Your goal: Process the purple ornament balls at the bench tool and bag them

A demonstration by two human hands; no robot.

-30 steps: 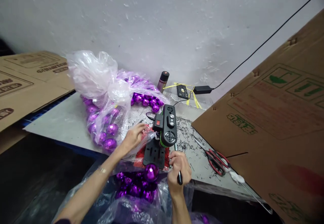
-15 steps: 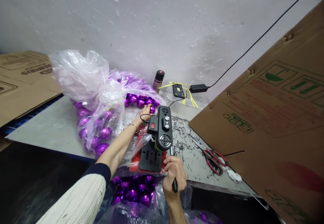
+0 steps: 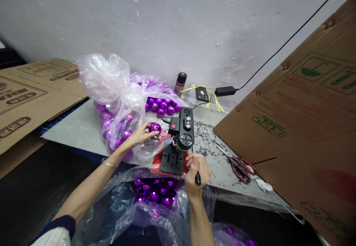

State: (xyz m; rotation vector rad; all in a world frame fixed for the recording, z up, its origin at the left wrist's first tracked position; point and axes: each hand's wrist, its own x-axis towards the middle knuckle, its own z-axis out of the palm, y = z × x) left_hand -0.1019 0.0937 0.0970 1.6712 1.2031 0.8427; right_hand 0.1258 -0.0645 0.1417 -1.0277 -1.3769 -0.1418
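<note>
Between the thumb and fingers of my left hand (image 3: 141, 134) is a shiny purple ball ornament (image 3: 155, 128), held just left of a small black machine (image 3: 185, 128). The machine has round vents, silver buttons and a red switch, and stands on a slotted black base plate (image 3: 171, 160). My right hand (image 3: 197, 170) is wrapped round a dark-handled tool (image 3: 198, 179) whose thin shaft points up beside the machine; its far end is hidden. Behind, more purple balls (image 3: 161, 107) spill from a clear plastic bag (image 3: 104, 79). Below the table edge, an open bag holds several purple balls (image 3: 155, 192).
Red-handled scissors (image 3: 241, 168) lie at the right, against a large cardboard box (image 3: 292, 127). A dark bottle (image 3: 180, 83), a phone-like black item (image 3: 201, 93) and a power adapter (image 3: 226, 90) are by the wall. Black scraps (image 3: 204, 138) litter the table. Flattened cardboard (image 3: 36, 94) lies left.
My left hand has drawn back from the pile with a purple ball in its fingers. My right hand keeps its grip on the tool. The view has shifted slightly left.
</note>
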